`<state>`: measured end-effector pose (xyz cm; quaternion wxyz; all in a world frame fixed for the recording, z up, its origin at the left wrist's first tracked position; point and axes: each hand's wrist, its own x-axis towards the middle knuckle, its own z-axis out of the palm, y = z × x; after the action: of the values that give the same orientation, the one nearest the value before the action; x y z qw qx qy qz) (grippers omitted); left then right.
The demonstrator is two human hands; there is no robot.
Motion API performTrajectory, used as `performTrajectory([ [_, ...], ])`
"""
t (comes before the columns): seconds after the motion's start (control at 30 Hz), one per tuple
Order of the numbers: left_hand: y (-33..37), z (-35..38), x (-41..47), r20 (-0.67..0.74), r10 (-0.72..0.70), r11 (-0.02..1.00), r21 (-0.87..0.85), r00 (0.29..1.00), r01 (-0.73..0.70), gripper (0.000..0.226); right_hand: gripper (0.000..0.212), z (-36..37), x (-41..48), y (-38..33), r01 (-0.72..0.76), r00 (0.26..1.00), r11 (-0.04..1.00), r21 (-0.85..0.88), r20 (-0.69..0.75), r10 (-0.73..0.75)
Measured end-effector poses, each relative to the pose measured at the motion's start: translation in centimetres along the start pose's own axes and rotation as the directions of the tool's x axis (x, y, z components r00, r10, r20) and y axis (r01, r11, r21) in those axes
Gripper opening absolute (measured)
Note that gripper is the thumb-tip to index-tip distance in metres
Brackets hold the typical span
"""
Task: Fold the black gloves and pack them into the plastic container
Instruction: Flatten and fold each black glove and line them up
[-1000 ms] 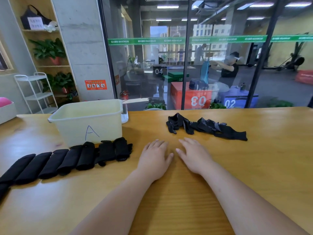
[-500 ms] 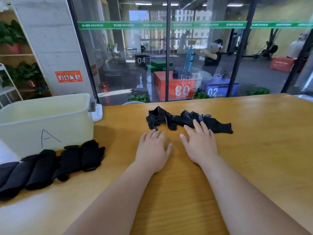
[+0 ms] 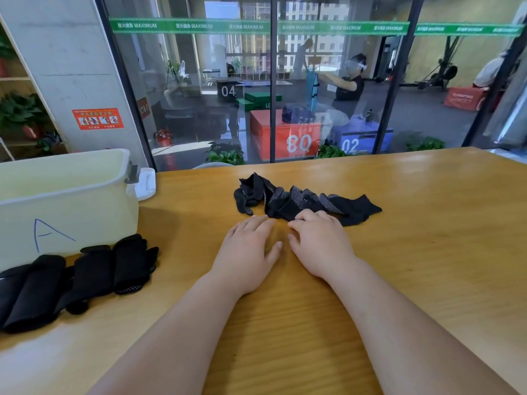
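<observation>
Starting next fold, likely. Pale plastic container (image 3: pixel 71 212) at 9 o'clock; folded black gloves (image 3: pixel 94 269) at 8; loose dotted black gloves (image 3: pixel 288 201) at 12. Left hand (image 3: pixel 248 249) flat, fingers together; right hand (image 3: pixel 319 240) fingers bent on their edge, grip unclear. Next: separate one.

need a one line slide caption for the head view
Right hand touches crumpled black gloves, left hand flat on the table; folded gloves lie beside the plastic container marked A.
</observation>
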<state>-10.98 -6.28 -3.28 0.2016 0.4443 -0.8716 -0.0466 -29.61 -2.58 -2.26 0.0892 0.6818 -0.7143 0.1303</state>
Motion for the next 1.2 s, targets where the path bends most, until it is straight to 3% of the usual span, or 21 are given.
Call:
performTrajectory([
  [0.1,-0.1,0.0,-0.2,-0.014,0.018,1.0,-0.021,1.0,-0.018,0.061,0.031,-1.0,-0.8,0.3,0.054,0.995,0.989,0.141,-0.09,-0.041],
  [0.2,0.0,-0.2,-0.3,-0.004,0.033,0.999,-0.029,0.999,-0.033,0.064,0.039,-1.4,-0.8,2.2,-0.108,0.977,0.979,0.171,-0.166,0.137],
  [0.3,0.3,-0.4,-0.5,0.027,0.06,0.998,-0.028,0.998,-0.059,0.066,0.059,-1.0,-0.9,4.3,-0.359,0.924,0.932,0.041,0.155,0.349],
  [0.37,0.3,-0.4,-0.5,0.045,0.078,0.997,-0.013,0.996,-0.078,0.066,0.063,-0.6,-1.1,4.6,-0.367,0.9,0.929,-0.037,0.238,0.365],
  [0.57,0.1,-0.1,-0.2,0.093,0.107,0.994,0.024,0.99,-0.109,0.066,0.033,-1.2,-0.8,3.4,-0.287,0.958,0.955,-0.073,-0.02,0.286],
  [0.77,0.1,0.3,0.1,0.121,0.117,0.988,0.084,0.986,-0.128,0.065,0.022,-1.4,-0.7,4.2,-0.221,0.969,0.933,0.285,-0.043,0.242],
  [0.87,0.1,0.2,-0.1,0.078,0.114,0.988,0.097,0.99,-0.122,0.067,0.023,-2.1,-0.8,4.0,-0.099,0.984,0.779,0.619,-0.058,0.171],
  [0.97,0.1,0.1,0.0,0.09,0.108,0.989,0.092,0.99,-0.116,0.068,0.031,-2.2,-0.6,3.6,-0.001,0.983,0.671,0.741,-0.123,0.138],
  [1.03,0.2,0.1,0.5,0.148,0.126,0.984,0.106,0.981,-0.142,0.068,0.045,-1.4,-0.4,3.6,-0.02,0.983,0.748,0.663,-0.121,0.134],
  [1.1,0.3,0.1,0.9,0.182,0.156,0.973,0.14,0.971,-0.183,0.068,0.059,-0.7,-0.3,3.9,-0.106,0.99,0.847,0.521,-0.028,0.141],
  [1.2,0.1,0.1,1.2,0.125,0.183,0.963,0.179,0.975,-0.203,0.067,0.066,-0.2,-0.2,4.4,-0.166,0.985,0.911,0.378,0.105,0.136],
])
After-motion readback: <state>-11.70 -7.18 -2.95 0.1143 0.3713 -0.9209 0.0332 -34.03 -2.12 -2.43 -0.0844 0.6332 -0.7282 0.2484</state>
